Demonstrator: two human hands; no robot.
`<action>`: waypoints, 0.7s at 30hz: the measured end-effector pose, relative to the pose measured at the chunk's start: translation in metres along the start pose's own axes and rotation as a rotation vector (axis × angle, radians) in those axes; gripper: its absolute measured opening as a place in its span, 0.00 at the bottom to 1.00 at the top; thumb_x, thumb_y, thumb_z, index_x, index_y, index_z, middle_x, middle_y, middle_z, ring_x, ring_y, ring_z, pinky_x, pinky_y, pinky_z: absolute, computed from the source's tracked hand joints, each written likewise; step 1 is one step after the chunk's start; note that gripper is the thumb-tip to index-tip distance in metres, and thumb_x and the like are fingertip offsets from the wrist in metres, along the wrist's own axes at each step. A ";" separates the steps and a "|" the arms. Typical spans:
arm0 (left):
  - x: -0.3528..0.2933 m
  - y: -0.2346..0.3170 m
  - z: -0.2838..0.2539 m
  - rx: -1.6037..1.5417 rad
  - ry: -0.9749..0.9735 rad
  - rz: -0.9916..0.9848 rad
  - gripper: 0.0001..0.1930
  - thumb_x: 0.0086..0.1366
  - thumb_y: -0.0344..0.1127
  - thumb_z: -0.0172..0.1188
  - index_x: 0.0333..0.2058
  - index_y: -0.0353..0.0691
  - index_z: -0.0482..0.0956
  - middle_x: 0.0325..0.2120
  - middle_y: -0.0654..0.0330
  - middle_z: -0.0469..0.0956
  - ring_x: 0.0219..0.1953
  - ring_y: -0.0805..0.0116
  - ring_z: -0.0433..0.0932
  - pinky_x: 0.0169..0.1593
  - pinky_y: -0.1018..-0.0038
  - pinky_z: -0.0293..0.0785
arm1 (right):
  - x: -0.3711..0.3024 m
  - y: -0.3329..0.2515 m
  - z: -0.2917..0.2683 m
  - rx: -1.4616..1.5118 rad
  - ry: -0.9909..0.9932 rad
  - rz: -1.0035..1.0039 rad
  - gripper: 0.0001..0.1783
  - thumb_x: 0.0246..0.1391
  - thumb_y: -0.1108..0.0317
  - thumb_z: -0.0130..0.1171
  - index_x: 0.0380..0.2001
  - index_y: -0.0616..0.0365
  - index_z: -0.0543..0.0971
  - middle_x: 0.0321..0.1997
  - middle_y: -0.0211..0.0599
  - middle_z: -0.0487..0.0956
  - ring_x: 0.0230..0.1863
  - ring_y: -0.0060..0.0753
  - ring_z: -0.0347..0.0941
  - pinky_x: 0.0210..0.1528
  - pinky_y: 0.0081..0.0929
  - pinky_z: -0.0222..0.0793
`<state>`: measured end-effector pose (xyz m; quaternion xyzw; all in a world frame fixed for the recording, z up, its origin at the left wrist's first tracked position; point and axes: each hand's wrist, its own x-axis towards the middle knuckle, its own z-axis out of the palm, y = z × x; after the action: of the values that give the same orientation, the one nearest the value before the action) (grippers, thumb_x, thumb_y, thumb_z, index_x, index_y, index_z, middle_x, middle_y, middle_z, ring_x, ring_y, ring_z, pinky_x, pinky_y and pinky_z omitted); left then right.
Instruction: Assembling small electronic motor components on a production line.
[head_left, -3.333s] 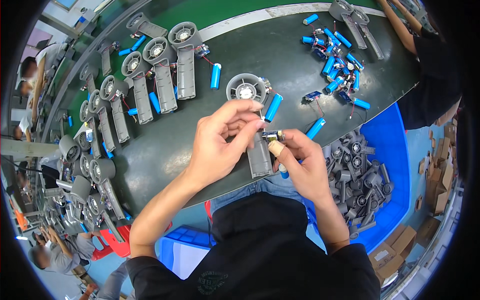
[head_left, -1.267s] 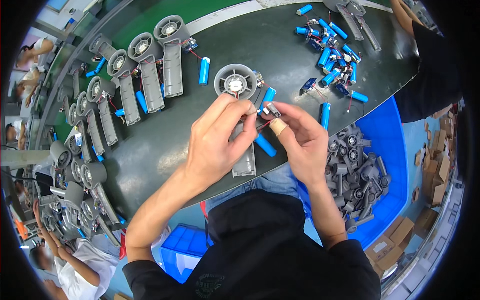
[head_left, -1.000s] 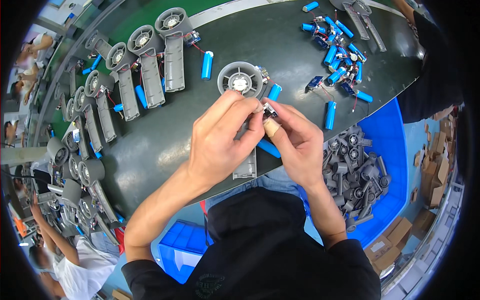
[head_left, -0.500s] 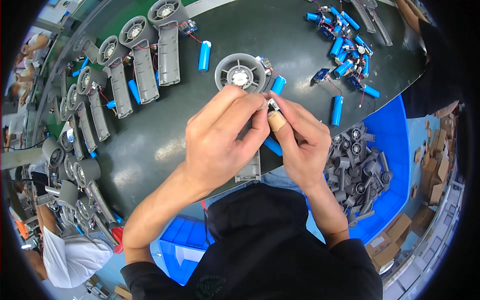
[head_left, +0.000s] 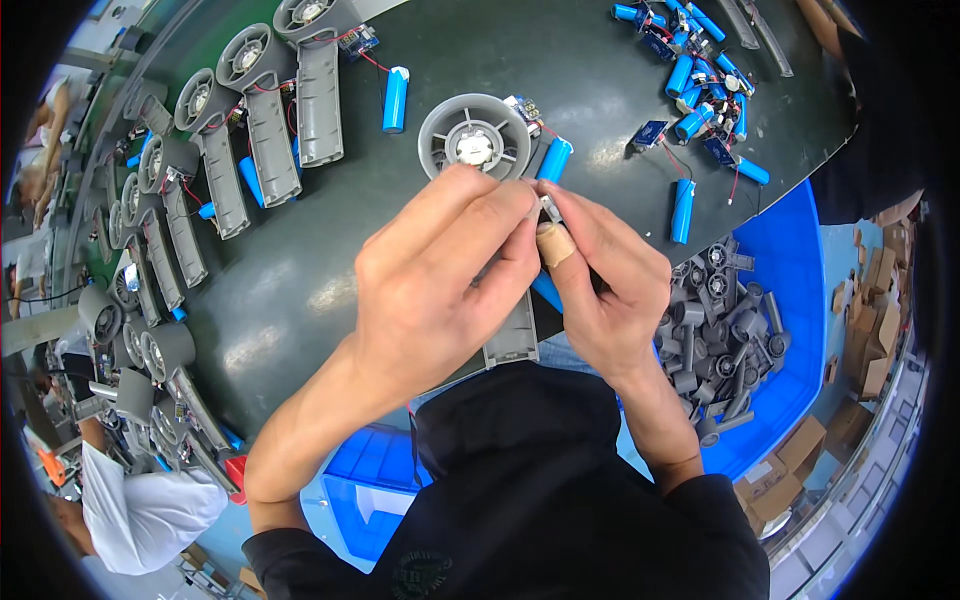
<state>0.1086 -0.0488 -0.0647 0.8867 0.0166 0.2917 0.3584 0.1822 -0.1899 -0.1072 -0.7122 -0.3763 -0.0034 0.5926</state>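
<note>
My left hand (head_left: 425, 265) and my right hand (head_left: 612, 285) meet in front of a grey fan housing (head_left: 429, 140) on the dark table. A small white-and-silver piece (head_left: 549, 208), too small to name, is pinched between my right thumb and fingers. Beige tape wraps that thumb. The left fingertips are pressed together against the same spot; what they grip is hidden. Beyond my fingers lie a small circuit board (head_left: 524, 108) and a blue cylindrical battery (head_left: 554, 160). The housing's grey handle (head_left: 513, 338) runs beneath my hands, mostly covered.
Several grey fan housings with open handles (head_left: 320, 110) line the left side. A heap of blue batteries with wired boards (head_left: 700, 90) lies far right. Below the right edge stands a blue bin (head_left: 790, 290) of grey parts (head_left: 720, 340). A person in white (head_left: 150, 510) is at lower left.
The view has shifted slightly, so the table's things sit a little differently in it. Both hands keep their pinched hold, with barely any finger movement.
</note>
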 end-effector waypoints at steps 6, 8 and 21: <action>0.001 0.001 -0.002 -0.069 -0.030 -0.071 0.08 0.55 0.17 0.64 0.35 0.29 0.81 0.29 0.58 0.78 0.25 0.75 0.75 0.28 0.79 0.72 | -0.001 0.003 -0.001 0.021 0.019 -0.023 0.17 0.54 0.79 0.64 0.48 0.67 0.82 0.45 0.51 0.84 0.42 0.39 0.84 0.43 0.27 0.79; 0.002 0.001 -0.003 -0.074 -0.041 -0.076 0.08 0.55 0.17 0.64 0.35 0.29 0.81 0.29 0.58 0.78 0.26 0.75 0.75 0.29 0.79 0.71 | 0.000 0.003 -0.002 -0.003 0.018 -0.056 0.17 0.53 0.79 0.64 0.47 0.67 0.82 0.45 0.50 0.84 0.41 0.40 0.84 0.43 0.28 0.79; 0.002 0.003 -0.008 -0.053 -0.090 -0.077 0.08 0.55 0.16 0.63 0.35 0.29 0.81 0.29 0.57 0.79 0.26 0.74 0.75 0.30 0.79 0.71 | 0.000 0.003 -0.002 -0.033 0.031 -0.132 0.16 0.50 0.79 0.66 0.45 0.69 0.83 0.41 0.50 0.84 0.37 0.40 0.84 0.37 0.28 0.80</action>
<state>0.1058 -0.0456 -0.0571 0.8878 0.0268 0.2380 0.3929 0.1844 -0.1916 -0.1090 -0.6954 -0.4128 -0.0598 0.5852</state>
